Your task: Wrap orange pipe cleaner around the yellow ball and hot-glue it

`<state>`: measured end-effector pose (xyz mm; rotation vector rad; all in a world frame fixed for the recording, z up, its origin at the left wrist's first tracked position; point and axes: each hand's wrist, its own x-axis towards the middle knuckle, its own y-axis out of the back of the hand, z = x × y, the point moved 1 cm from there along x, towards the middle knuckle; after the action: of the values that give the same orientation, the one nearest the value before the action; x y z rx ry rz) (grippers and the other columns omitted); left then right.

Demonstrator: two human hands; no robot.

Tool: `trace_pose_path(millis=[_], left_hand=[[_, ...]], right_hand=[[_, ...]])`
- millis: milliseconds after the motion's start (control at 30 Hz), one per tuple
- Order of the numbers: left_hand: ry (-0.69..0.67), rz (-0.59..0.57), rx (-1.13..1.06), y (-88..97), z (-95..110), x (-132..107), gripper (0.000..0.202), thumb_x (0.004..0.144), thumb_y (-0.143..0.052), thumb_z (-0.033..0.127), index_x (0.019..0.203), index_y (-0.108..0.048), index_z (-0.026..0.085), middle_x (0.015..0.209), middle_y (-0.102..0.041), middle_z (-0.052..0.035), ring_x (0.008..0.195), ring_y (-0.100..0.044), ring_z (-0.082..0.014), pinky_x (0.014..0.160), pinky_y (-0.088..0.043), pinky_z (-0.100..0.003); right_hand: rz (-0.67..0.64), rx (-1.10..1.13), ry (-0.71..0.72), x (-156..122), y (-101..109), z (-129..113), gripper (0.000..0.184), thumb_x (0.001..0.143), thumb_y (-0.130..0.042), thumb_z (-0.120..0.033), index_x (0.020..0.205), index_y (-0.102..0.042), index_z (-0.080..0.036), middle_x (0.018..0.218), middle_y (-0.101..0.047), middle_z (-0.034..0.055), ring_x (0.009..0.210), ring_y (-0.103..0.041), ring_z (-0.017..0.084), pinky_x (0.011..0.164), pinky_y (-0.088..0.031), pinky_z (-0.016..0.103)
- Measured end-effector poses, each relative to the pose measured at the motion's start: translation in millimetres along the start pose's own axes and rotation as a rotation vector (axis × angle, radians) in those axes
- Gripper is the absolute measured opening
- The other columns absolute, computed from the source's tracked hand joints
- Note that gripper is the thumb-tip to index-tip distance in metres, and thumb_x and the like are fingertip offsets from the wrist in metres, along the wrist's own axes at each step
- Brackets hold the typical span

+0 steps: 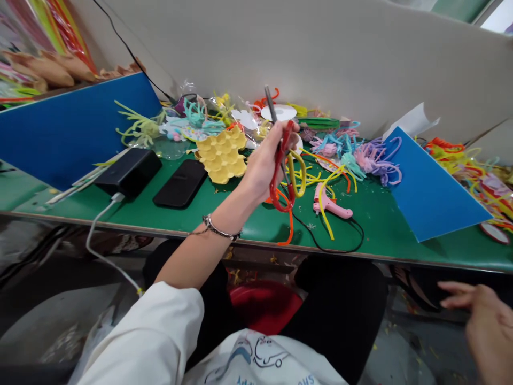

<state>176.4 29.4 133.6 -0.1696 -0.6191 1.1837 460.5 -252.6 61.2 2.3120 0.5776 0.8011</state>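
My left hand (260,163) is raised over the table, fingers closed around scissors with red handles (285,160). Their blades point up and away from me. A yellow loop (300,179) hangs beside the handles; whether it belongs to the scissors I cannot tell. Below and right of this hand lie yellow pipe cleaners (329,222), an orange pipe cleaner (290,227) and a pink glue gun (332,206) with a black cord. My right hand (483,318), partly cut off, is off the table at the lower right. Its fingers are apart and nothing shows in them.
A yellow egg-carton piece (222,155), a black phone (180,183) and a black box (129,171) with a white cable lie on the green table (248,227). Blue boards (72,128) stand either side. Pipe-cleaner bundles (374,158) crowd the back. A red tub (264,310) sits below.
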Motion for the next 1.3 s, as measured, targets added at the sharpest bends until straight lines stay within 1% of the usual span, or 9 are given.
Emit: trace_pose_path(millis=[100, 233, 400, 567, 767, 833, 900, 1067, 1300], left_hand=[[-0.046, -0.077, 0.111, -8.1, -2.4, -12.3, 0.041, 0.104, -0.024, 0.036, 0.092, -0.059, 0.019, 0.089, -0.055, -0.0027, 0.103, -0.062, -0.0145, 0.097, -0.050, -0.032], [-0.172, -0.179, 0.215, -12.7, -0.3, -29.3, 0.036, 0.101, -0.030, 0.045, 0.099, -0.058, 0.022, 0.100, -0.058, -0.0034, 0.118, -0.058, -0.0189, 0.105, -0.047, -0.038], [-0.247, -0.189, 0.300, -2.9, -4.1, -31.5, 0.034, 0.097, -0.037, 0.053, 0.100, -0.056, 0.025, 0.105, -0.060, -0.0022, 0.117, -0.059, -0.0197, 0.106, -0.046, -0.037], [-0.268, -0.073, 0.297, 5.2, -21.9, -19.6, 0.036, 0.101, -0.027, 0.050, 0.104, -0.053, 0.026, 0.106, -0.059, -0.0012, 0.117, -0.058, -0.0184, 0.106, -0.045, -0.038], [-0.070, -0.335, 0.375, 13.6, -29.5, -4.2, 0.058, 0.097, -0.018, 0.060, 0.109, -0.060, 0.022, 0.113, -0.059, -0.0067, 0.128, -0.051, -0.0235, 0.113, -0.039, -0.041], [-0.057, -0.455, 0.575, 33.4, -33.7, -1.1, 0.062, 0.090, -0.032, 0.069, 0.117, -0.060, 0.021, 0.124, -0.055, -0.0100, 0.133, -0.045, -0.0263, 0.116, -0.035, -0.041], [-0.067, -0.375, 0.872, 61.3, -41.2, -2.5, 0.065, 0.086, -0.044, 0.066, 0.129, -0.053, 0.018, 0.134, -0.047, -0.0136, 0.135, -0.042, -0.0278, 0.119, -0.029, -0.044], [0.175, -0.533, 1.423, 106.9, -67.8, -23.3, 0.081, 0.077, -0.065, 0.055, 0.139, -0.043, 0.007, 0.142, -0.047, -0.0234, 0.136, -0.040, -0.0373, 0.115, -0.032, -0.053], [0.014, -0.486, 1.542, 91.4, -70.2, -25.3, 0.038, 0.082, -0.068, 0.037, 0.115, -0.061, 0.018, 0.116, -0.069, -0.0111, 0.115, -0.060, -0.0292, 0.115, -0.027, -0.052]], right_hand=[[0.044, 0.400, 0.194, -4.9, -38.8, -69.3, 0.018, 0.085, -0.064, -0.042, 0.089, -0.069, -0.026, 0.079, -0.070, 0.0046, 0.067, -0.067, 0.022, 0.065, -0.056, 0.041], [-0.347, 0.566, 0.603, 2.7, -107.5, -155.5, 0.029, 0.088, -0.062, -0.030, 0.115, -0.064, -0.022, 0.114, -0.068, 0.0092, 0.101, -0.067, 0.022, 0.084, -0.058, 0.038], [-0.614, 0.565, 0.742, 10.5, -161.7, -201.6, 0.042, 0.087, -0.058, -0.026, 0.128, -0.051, -0.017, 0.109, -0.067, 0.0098, 0.086, -0.067, 0.018, 0.083, -0.057, 0.037], [-0.478, 0.596, 0.793, 6.4, -172.4, -212.7, 0.029, 0.080, -0.052, -0.014, 0.108, -0.054, -0.020, 0.104, -0.062, 0.0090, 0.096, -0.061, 0.021, 0.087, -0.054, 0.038], [-0.791, 0.850, 0.481, 19.1, -192.7, -214.3, 0.011, 0.079, -0.057, -0.026, 0.087, -0.051, -0.023, 0.071, -0.059, -0.0024, 0.062, -0.056, 0.014, 0.062, -0.051, 0.029], [-0.831, 0.915, 0.328, 25.4, -197.5, -208.9, 0.017, 0.084, -0.056, -0.036, 0.077, -0.048, -0.024, 0.057, -0.051, -0.0059, 0.049, -0.049, 0.011, 0.050, -0.044, 0.026], [-0.845, 0.964, 0.221, 31.5, -198.1, -201.1, 0.030, 0.087, -0.053, -0.048, 0.072, -0.046, -0.023, 0.046, -0.045, -0.0079, 0.039, -0.043, 0.009, 0.041, -0.036, 0.023], [-0.863, 1.072, 0.064, 43.1, -193.2, -181.6, 0.050, 0.075, -0.060, -0.071, 0.068, -0.048, -0.023, 0.037, -0.040, -0.0093, 0.030, -0.034, 0.008, 0.032, -0.028, 0.021], [-1.045, 1.049, 0.056, 34.5, -199.2, -166.2, 0.054, 0.077, -0.052, -0.077, 0.073, -0.047, -0.023, 0.043, -0.042, -0.0077, 0.034, -0.035, 0.009, 0.034, -0.029, 0.022]])
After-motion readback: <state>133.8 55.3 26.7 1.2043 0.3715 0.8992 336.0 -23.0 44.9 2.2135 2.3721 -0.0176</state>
